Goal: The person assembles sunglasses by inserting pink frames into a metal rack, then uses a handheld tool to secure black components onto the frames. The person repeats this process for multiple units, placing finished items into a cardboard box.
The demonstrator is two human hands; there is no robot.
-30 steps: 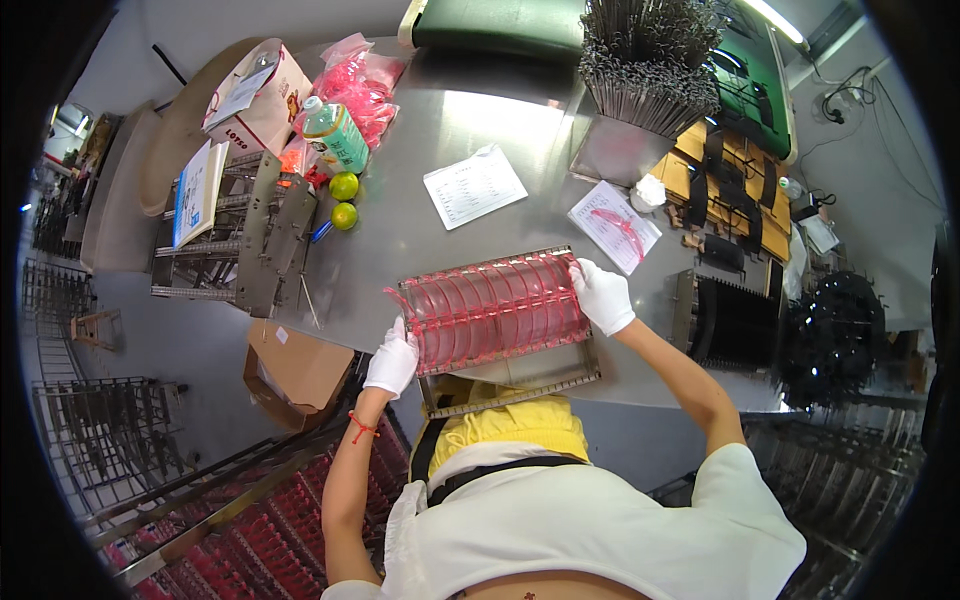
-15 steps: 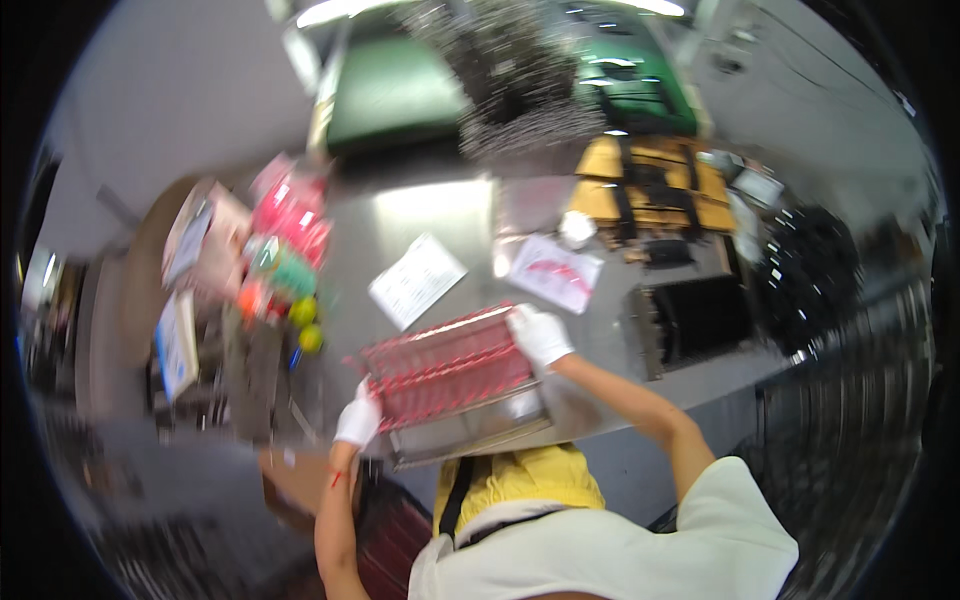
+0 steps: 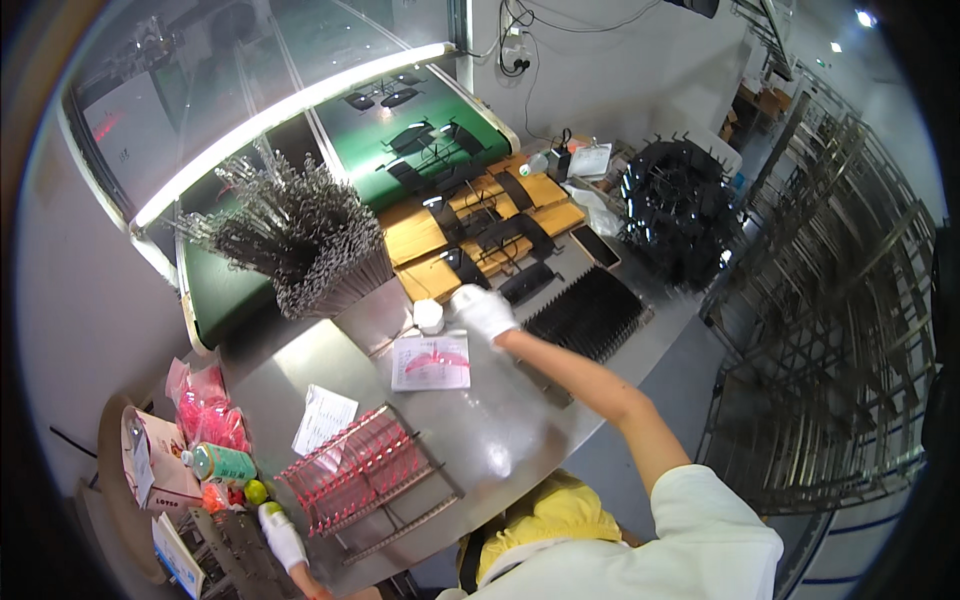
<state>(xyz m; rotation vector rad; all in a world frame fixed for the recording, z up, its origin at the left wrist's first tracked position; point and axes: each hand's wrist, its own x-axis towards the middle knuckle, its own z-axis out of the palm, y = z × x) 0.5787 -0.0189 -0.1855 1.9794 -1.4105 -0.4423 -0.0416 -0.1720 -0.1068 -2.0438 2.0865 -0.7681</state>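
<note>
Overhead, a gloved right hand [image 3: 483,311] stretches across the steel surface [image 3: 500,440], fingers loosely curled beside a small white cup [image 3: 429,315] and a paper sheet [image 3: 432,362]; its grip is unclear. Gloved too, the left hand [image 3: 282,535] rests at the red-filled wire rack [image 3: 355,468], whether gripping cannot be told.

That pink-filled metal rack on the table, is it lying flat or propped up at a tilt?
Tilted. The rack leans on its wire frame, its far edge raised above the steel table, with the left hand at its near corner.
</note>
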